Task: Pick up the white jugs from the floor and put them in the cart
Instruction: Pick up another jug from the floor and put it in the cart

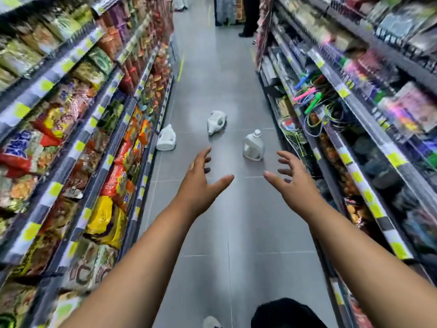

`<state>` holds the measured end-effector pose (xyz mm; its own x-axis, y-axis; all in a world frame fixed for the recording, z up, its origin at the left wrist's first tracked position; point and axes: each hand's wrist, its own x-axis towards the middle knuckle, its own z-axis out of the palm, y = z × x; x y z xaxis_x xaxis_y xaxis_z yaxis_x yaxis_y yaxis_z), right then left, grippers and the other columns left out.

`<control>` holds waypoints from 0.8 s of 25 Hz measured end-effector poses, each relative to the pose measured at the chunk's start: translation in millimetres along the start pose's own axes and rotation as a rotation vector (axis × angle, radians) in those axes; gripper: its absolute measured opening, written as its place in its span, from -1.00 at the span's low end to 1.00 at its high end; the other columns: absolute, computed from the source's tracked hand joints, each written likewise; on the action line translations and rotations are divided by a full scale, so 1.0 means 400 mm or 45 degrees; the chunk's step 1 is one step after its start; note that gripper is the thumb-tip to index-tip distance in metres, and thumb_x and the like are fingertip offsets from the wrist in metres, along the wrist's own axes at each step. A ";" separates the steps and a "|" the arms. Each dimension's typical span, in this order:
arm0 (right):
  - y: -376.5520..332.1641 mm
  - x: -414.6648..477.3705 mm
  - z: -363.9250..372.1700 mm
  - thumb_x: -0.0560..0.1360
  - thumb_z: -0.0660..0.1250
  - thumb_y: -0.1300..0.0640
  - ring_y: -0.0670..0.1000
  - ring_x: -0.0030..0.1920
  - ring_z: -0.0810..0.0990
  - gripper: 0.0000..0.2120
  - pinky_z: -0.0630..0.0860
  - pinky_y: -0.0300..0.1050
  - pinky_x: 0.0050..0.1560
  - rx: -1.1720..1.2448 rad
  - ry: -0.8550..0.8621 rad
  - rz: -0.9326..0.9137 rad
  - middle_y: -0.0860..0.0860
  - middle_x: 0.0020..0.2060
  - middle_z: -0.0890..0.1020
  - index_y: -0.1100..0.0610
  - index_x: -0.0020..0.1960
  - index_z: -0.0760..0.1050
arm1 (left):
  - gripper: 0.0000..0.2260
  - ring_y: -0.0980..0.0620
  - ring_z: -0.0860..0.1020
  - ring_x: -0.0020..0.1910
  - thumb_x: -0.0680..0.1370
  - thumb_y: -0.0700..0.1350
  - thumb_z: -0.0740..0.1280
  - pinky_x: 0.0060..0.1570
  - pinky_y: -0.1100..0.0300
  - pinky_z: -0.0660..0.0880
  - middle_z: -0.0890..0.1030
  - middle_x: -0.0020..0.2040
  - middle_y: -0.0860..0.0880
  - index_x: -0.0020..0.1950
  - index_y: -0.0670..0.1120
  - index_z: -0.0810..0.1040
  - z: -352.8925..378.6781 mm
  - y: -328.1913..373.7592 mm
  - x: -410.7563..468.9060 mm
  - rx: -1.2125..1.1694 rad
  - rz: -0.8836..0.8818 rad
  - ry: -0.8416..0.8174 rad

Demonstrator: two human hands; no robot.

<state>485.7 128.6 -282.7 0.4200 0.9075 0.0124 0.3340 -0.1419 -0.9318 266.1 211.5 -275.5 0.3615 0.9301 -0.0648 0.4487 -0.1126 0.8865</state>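
One wide-angle view from head height faces forward and down the aisle floor (pixel 248 221); left shelves (pixel 78 143) and right shelves (pixel 354 119) crowd close, seemingly motion-blurred.

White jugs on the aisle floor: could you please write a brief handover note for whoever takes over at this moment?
Hands: left hand and right hand both open, empty, stretched out above the floor.
Jugs: left jug at the foot of the left shelves; middle jug lying on its side mid-aisle; right jug standing, nearest the right hand.
Done: no jug picked up; cart not in view.
Left: carry all three to the cart.
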 end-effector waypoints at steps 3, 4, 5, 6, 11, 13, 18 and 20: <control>0.040 0.159 -0.031 0.45 0.46 0.04 0.04 0.17 0.50 -0.44 0.41 -0.11 0.14 -0.001 0.110 0.075 -0.02 0.24 0.45 -0.04 0.38 0.34 | -0.25 0.07 0.45 0.28 0.46 0.08 0.48 0.33 -0.02 0.42 0.36 0.43 0.04 0.54 0.13 0.16 0.038 0.005 0.183 0.001 -0.002 -0.070; 0.058 0.209 -0.040 0.44 0.47 0.03 0.05 0.17 0.51 -0.43 0.42 -0.09 0.16 -0.018 0.123 0.087 0.00 0.24 0.46 -0.03 0.39 0.34 | -0.25 0.08 0.45 0.27 0.46 0.09 0.48 0.33 0.00 0.42 0.36 0.43 0.05 0.54 0.14 0.16 0.054 0.003 0.241 0.003 -0.003 -0.090; 0.078 0.260 -0.045 0.44 0.47 0.01 0.05 0.18 0.52 -0.42 0.43 -0.08 0.18 -0.032 0.126 0.084 0.03 0.25 0.46 -0.03 0.39 0.34 | -0.25 0.08 0.45 0.27 0.45 0.09 0.48 0.32 0.01 0.43 0.36 0.43 0.05 0.53 0.15 0.16 0.070 0.005 0.296 -0.001 0.002 -0.107; 0.101 0.325 -0.054 0.44 0.47 0.01 0.06 0.19 0.52 -0.42 0.44 -0.06 0.19 -0.034 0.135 0.087 0.04 0.26 0.46 -0.04 0.39 0.34 | -0.26 0.09 0.45 0.27 0.45 0.10 0.48 0.32 0.02 0.43 0.36 0.43 0.06 0.53 0.16 0.16 0.090 0.009 0.368 0.000 0.003 -0.122; 0.165 0.684 -0.091 0.42 0.47 -0.04 0.04 0.18 0.50 -0.41 0.46 0.07 0.24 -0.028 0.062 0.142 0.02 0.28 0.43 -0.12 0.39 0.32 | -0.25 0.08 0.44 0.29 0.44 0.14 0.48 0.33 0.02 0.42 0.35 0.45 0.05 0.52 0.17 0.16 0.177 0.052 0.713 0.088 -0.048 -0.161; 0.177 0.806 -0.106 0.42 0.48 -0.03 0.05 0.18 0.50 -0.39 0.46 0.10 0.25 -0.042 0.031 0.131 0.01 0.29 0.43 -0.13 0.40 0.30 | -0.24 0.09 0.44 0.30 0.43 0.14 0.49 0.33 0.03 0.42 0.35 0.45 0.06 0.52 0.18 0.17 0.189 0.072 0.828 0.111 -0.054 -0.164; 0.209 1.079 -0.094 0.41 0.48 -0.03 0.03 0.17 0.50 -0.35 0.46 0.09 0.25 -0.087 -0.015 0.172 0.01 0.27 0.44 -0.13 0.42 0.29 | -0.28 0.06 0.45 0.29 0.44 0.12 0.49 0.31 0.07 0.42 0.39 0.42 0.06 0.51 0.15 0.21 0.194 0.078 1.109 0.126 -0.050 -0.155; 0.240 1.181 -0.061 0.41 0.49 -0.01 0.03 0.16 0.50 -0.34 0.46 0.09 0.25 -0.075 -0.006 0.218 0.00 0.25 0.43 -0.11 0.42 0.29 | -0.30 0.07 0.46 0.27 0.46 0.12 0.47 0.31 0.05 0.43 0.40 0.40 0.07 0.51 0.14 0.21 0.196 0.051 1.236 0.116 -0.075 -0.180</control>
<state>736.6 534.0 -357.3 0.4712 0.8697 -0.1467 0.3065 -0.3174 -0.8974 518.3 641.6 -325.3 0.4408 0.8784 -0.1847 0.5426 -0.0968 0.8344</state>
